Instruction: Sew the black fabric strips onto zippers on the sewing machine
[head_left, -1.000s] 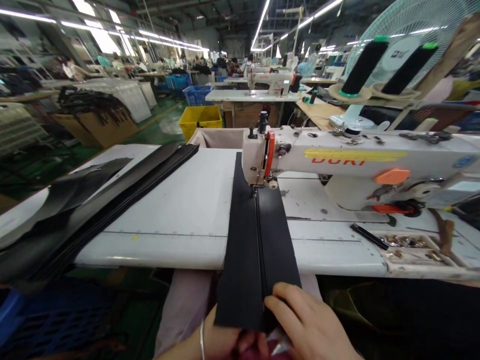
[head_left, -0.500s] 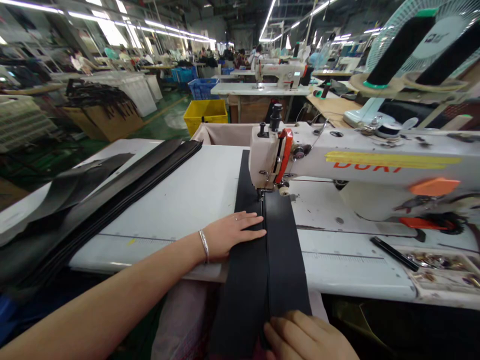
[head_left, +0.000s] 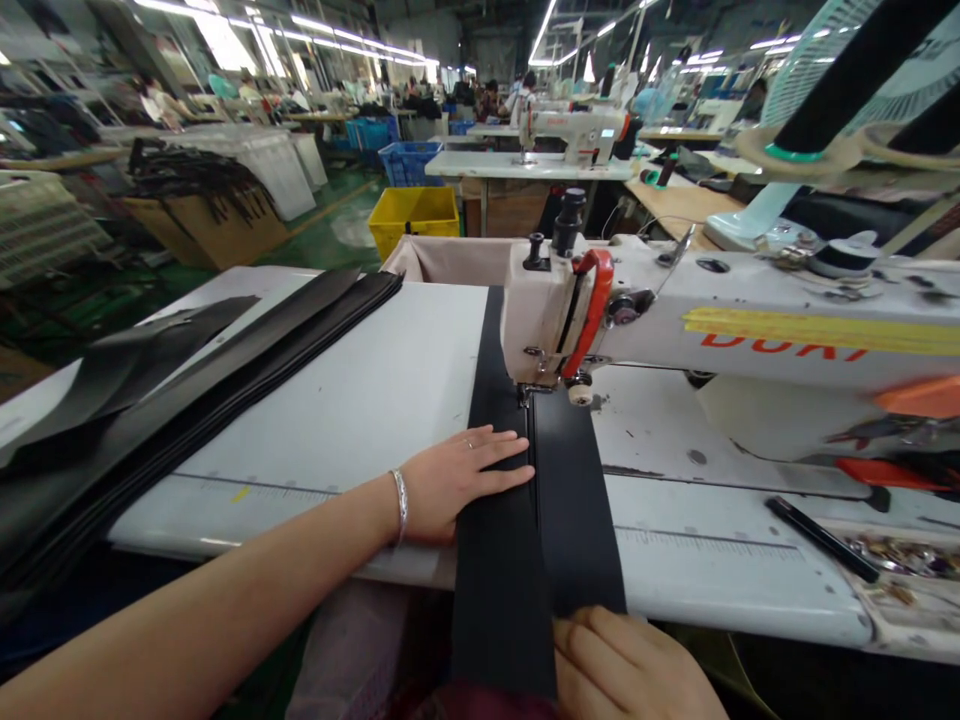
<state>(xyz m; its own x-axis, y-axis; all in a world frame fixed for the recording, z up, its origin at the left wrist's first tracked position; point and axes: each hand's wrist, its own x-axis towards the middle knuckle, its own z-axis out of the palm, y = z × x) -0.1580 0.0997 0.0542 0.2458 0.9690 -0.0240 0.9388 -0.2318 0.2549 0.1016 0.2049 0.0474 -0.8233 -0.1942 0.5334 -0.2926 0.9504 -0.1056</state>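
Two long black leather-like strips lie side by side under the needle of a white sewing machine (head_left: 551,320). My left hand (head_left: 457,480) rests flat with spread fingers on the left strip (head_left: 499,580), just in front of the presser foot (head_left: 523,396). Fingertips of that hand reach to the narrow line where the strips meet. Past the table's front edge, my right hand (head_left: 626,660) is closed, its curled fingers on the near end of the right strip (head_left: 577,500). Its fingertips are partly hidden. The left strip hangs over the table edge towards me.
A stack of black strips (head_left: 300,350) lies along the table's left side. On the right are a black pen-like stick (head_left: 821,538) and a tray of small metal parts (head_left: 900,600). Behind the table stands a yellow crate (head_left: 414,215). Thread cones and a fan are at upper right.
The view has shifted slightly. My left hand stays flat at almost the same spot on the left strip. Near my right hand, the strips' near ends now lie differently, with the left one hanging lower.
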